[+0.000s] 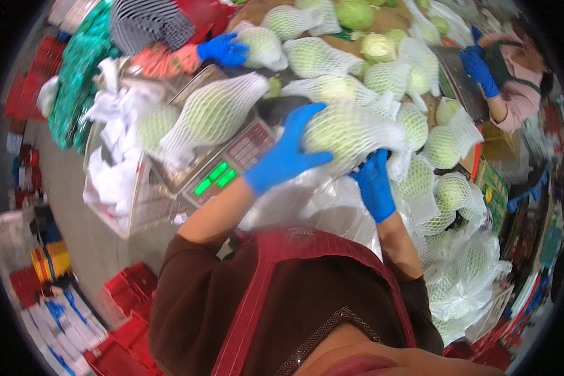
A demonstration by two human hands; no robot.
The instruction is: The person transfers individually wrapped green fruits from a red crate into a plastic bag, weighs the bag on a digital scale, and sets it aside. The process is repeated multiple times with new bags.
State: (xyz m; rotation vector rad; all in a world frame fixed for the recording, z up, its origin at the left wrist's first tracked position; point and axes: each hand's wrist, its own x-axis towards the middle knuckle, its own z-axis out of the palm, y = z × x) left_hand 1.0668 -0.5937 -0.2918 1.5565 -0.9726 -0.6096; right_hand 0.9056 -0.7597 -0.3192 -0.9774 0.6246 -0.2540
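Observation:
My left hand point(286, 152), in a blue glove, has its thumb and fingers around the left end of a pale green cabbage in a white foam net point(348, 134). Under the right end of that cabbage is my right hand point(376, 185), also blue-gloved, its fingertips partly hidden. A clear plastic bag point(310, 202) lies below the cabbage, between my forearms. To the left stands a digital scale point(211, 181) with lit green digits, and netted cabbages point(211, 110) rest on its pan. The held cabbage is slightly blurred.
More netted cabbages point(406, 178) lie ahead and right; bagged ones point(460, 272) sit lower right. A co-worker's blue-gloved hand point(223, 49) touches a cabbage at the top. Another person point(517, 84) stands at right. A basket point(117, 221) of white foam nets is left, red crates point(131, 329) lower left.

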